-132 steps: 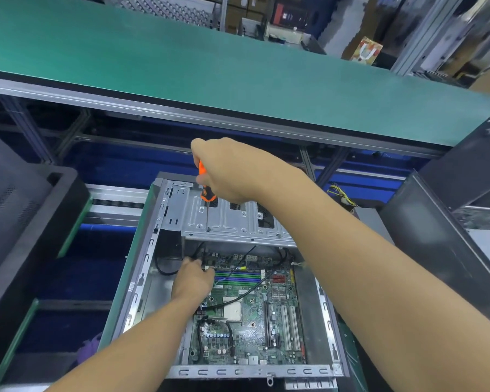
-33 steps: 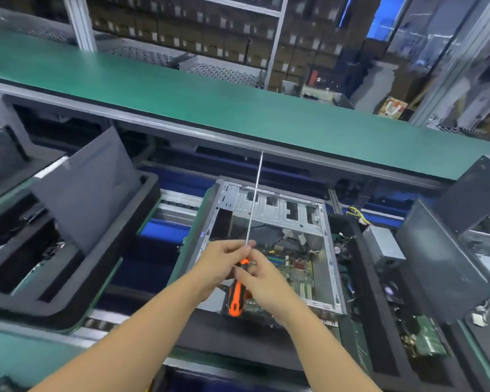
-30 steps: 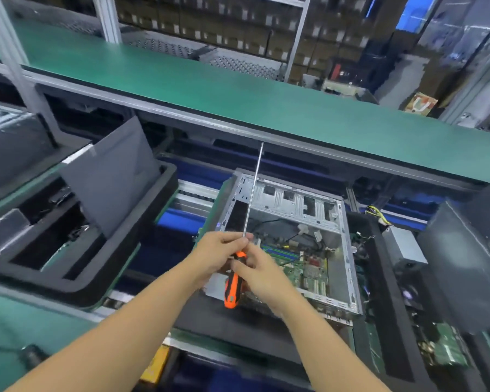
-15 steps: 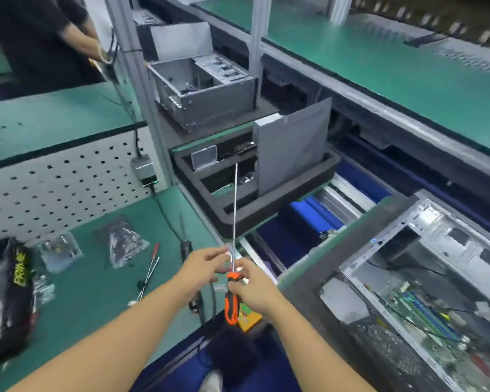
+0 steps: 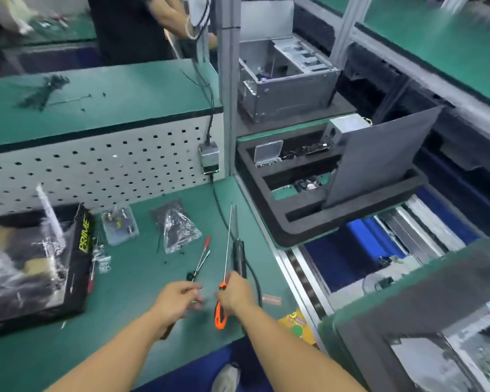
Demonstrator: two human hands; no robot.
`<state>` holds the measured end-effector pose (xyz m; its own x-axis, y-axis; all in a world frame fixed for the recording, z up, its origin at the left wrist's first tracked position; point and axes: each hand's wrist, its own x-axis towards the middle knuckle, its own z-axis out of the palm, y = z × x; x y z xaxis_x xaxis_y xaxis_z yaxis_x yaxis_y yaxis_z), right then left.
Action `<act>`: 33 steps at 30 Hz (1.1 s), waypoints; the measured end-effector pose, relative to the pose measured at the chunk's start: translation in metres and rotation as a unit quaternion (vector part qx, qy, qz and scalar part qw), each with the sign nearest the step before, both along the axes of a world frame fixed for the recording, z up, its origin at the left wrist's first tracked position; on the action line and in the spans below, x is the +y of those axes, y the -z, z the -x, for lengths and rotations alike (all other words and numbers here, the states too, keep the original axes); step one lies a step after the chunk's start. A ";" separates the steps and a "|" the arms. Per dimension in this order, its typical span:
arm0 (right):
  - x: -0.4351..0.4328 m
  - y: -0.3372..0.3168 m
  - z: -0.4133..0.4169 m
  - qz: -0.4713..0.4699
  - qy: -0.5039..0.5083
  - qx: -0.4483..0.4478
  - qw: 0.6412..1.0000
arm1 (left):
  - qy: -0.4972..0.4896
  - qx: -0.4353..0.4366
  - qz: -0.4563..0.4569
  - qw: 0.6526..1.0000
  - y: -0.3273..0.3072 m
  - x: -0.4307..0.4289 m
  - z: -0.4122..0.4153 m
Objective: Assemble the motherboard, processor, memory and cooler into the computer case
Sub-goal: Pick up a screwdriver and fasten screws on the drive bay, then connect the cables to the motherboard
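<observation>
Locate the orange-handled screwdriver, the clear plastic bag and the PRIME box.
orange-handled screwdriver (image 5: 220,316): head view, on its orange handle.
clear plastic bag (image 5: 178,230): head view, on its middle.
PRIME box (image 5: 84,236): head view, on its lettered side.

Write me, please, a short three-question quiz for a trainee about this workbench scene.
1. Which hand grips the long-shafted, orange-handled screwdriver? A left; B right; C neither.
2. True or false: the crumpled clear plastic bag lies on the green bench mat.
3. Fill in: the yellow word on the flat black box reads ____.
Key: 1 B, the right hand; 2 true; 3 PRIME.
</observation>
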<state>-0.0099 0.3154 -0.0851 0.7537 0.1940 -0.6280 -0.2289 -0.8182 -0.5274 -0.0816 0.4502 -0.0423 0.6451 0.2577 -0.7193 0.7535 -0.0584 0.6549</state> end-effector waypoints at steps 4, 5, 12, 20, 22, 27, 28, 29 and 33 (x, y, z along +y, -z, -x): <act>0.012 0.014 -0.005 0.041 0.011 0.001 0.999 | -0.008 -0.003 -0.018 1.000 0.003 0.018 -0.008; 0.013 0.016 -0.006 0.054 0.012 0.000 0.998 | -0.005 -0.002 -0.024 1.000 0.003 0.022 -0.010; 0.027 0.022 -0.006 0.133 -0.015 -0.038 0.990 | -0.040 -0.024 -0.048 0.998 0.011 0.038 -0.022; 0.019 0.017 0.000 0.151 -0.113 -0.028 0.982 | -0.047 -0.050 -0.076 0.995 0.010 0.035 -0.038; 0.010 0.008 0.000 0.136 -0.115 -0.023 0.984 | -0.041 -0.064 -0.082 0.994 0.006 0.028 -0.047; -0.031 -0.031 -0.004 0.027 0.010 -0.023 0.999 | 0.019 -0.148 -0.017 0.989 -0.017 -0.023 -0.087; -0.045 -0.043 -0.006 0.006 0.037 -0.025 0.999 | 0.043 -0.170 0.001 0.984 -0.024 -0.040 -0.097; -0.060 -0.056 -0.008 -0.013 0.063 -0.031 0.997 | 0.068 -0.191 0.016 0.979 -0.031 -0.059 -0.107; -0.134 -0.111 -0.013 -0.049 0.153 -0.108 0.981 | 0.155 -0.254 0.076 0.951 -0.063 -0.146 -0.135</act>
<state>0.0029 0.1814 0.0260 0.8997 -0.0107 -0.4364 -0.3296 -0.6722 -0.6630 0.0533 0.3042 0.0207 0.9479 -0.0848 -0.3072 0.2985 -0.1012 0.9490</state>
